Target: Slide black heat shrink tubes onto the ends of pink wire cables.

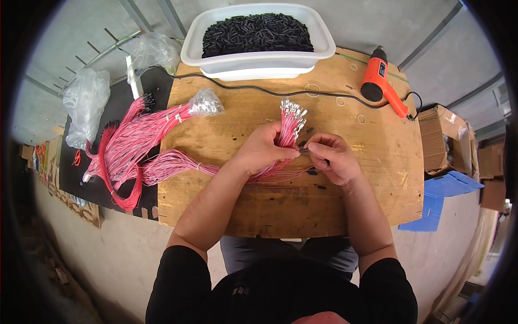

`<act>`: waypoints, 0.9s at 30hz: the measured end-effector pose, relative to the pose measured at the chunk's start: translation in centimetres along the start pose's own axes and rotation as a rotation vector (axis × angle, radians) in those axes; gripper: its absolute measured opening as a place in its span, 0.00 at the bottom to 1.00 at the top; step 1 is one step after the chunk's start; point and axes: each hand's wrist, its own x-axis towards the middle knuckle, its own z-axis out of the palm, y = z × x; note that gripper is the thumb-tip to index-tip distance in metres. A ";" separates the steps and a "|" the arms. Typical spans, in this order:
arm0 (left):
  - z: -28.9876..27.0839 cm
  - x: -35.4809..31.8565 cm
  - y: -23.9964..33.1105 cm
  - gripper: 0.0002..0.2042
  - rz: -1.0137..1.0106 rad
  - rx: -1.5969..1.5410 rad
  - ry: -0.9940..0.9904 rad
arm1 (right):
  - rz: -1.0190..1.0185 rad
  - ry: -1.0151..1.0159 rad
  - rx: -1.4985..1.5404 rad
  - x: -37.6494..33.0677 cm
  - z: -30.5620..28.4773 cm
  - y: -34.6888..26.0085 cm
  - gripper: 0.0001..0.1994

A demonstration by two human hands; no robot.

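My left hand (263, 148) is closed round a bundle of thin pink and white wires (289, 135), whose white-tipped ends (293, 112) fan out above the fist. The bundle trails left across the table. Just to the right, my right hand (335, 157) pinches a small black tube (304, 150) between thumb and fingertips, close to my left thumb. A few single wires (291, 174) run below both hands. Short black tube pieces (320, 187) lie loose on the wood around them. Whether a wire is inside the pinched tube is too small to tell.
At the back stands a white tub (258, 69) heaped with black tube pieces (258, 35). An orange heat gun (376, 78) lies back right, its black cable crossing the table (388, 173). More pink wire bundles (127, 148), plastic bags (89, 105) and red scissors (77, 157) are left.
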 end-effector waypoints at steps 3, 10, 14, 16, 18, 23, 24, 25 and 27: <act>0.1 0.0 0.1 0.15 -0.014 -0.012 -0.002 | 0.006 0.008 -0.008 -0.2 0.2 -0.2 0.04; 0.2 0.0 0.1 0.15 -0.017 -0.030 -0.013 | 0.013 0.005 0.004 -0.2 0.0 -0.2 0.04; 0.1 0.0 -0.1 0.15 -0.006 -0.032 -0.019 | 0.013 -0.001 0.008 -0.2 0.0 -0.1 0.04; 0.0 0.1 -0.2 0.15 -0.008 -0.031 -0.025 | 0.008 -0.003 0.003 -0.2 0.0 -0.1 0.04; -0.1 0.0 -0.2 0.15 -0.009 -0.030 -0.031 | 0.001 0.001 0.000 -0.2 0.0 -0.1 0.05; 0.1 0.0 0.1 0.15 -0.007 0.031 -0.043 | -0.019 0.023 -0.035 -0.2 -0.4 -0.6 0.05; 0.3 0.0 0.3 0.15 -0.007 0.031 -0.045 | -0.052 0.038 -0.060 -0.2 -0.7 -0.7 0.05; 0.5 0.0 0.5 0.15 -0.018 0.103 -0.037 | -0.053 0.041 -0.059 -0.2 -0.9 -0.8 0.05; 0.6 0.0 0.5 0.16 -0.029 0.179 -0.029 | -0.088 0.092 -0.067 -0.2 -1.0 -1.1 0.06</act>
